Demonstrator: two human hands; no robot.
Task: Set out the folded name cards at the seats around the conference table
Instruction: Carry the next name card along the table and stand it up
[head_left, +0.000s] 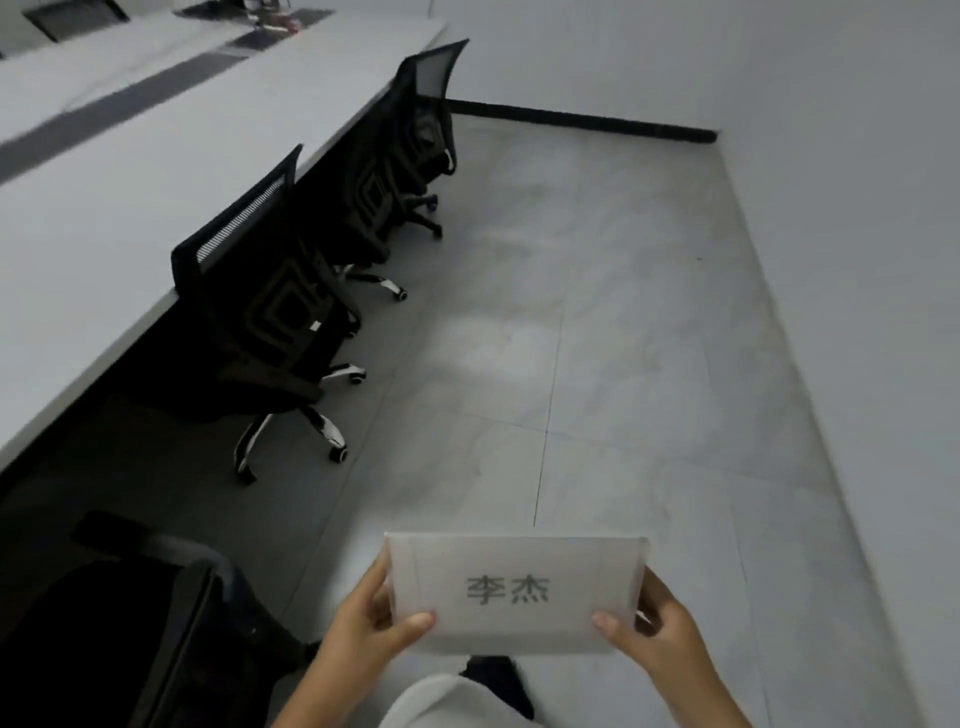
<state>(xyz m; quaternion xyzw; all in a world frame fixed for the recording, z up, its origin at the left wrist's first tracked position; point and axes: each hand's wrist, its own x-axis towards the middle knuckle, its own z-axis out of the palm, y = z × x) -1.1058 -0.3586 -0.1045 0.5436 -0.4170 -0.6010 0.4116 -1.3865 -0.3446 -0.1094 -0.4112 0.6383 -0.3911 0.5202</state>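
Right now the name card (517, 592) is off the counter (130, 171) altogether, held out in front of the person's body over the grey floor tiles (597, 338), printed face up with two dark characters readable. The left hand (363, 623) grips its left edge, thumb on top near the lower corner and fingers curled behind; the right hand (654, 629) does the same on the right edge. Both hands are closed on the card, neither free.

The step in hand looks like carrying this card to a seat, and the nearest mesh-backed office chair (260, 291) and the one beyond it (405, 145) both stand tucked against the long white counter edge. No card shows on the stretch of counter in front of either chair, though blur makes the far end hard to read.

To do it well, keep the thumbs off the printed characters so they stay clean, and hold lightly enough not to flatten the fold. On reaching the seat, lean over the chair back instead of dragging the chair out, stand the card on its two open edges like a tent, and centre it on the chair with the name facing outward to the room. Whether the card is already creased to stand cannot be told from this angle.
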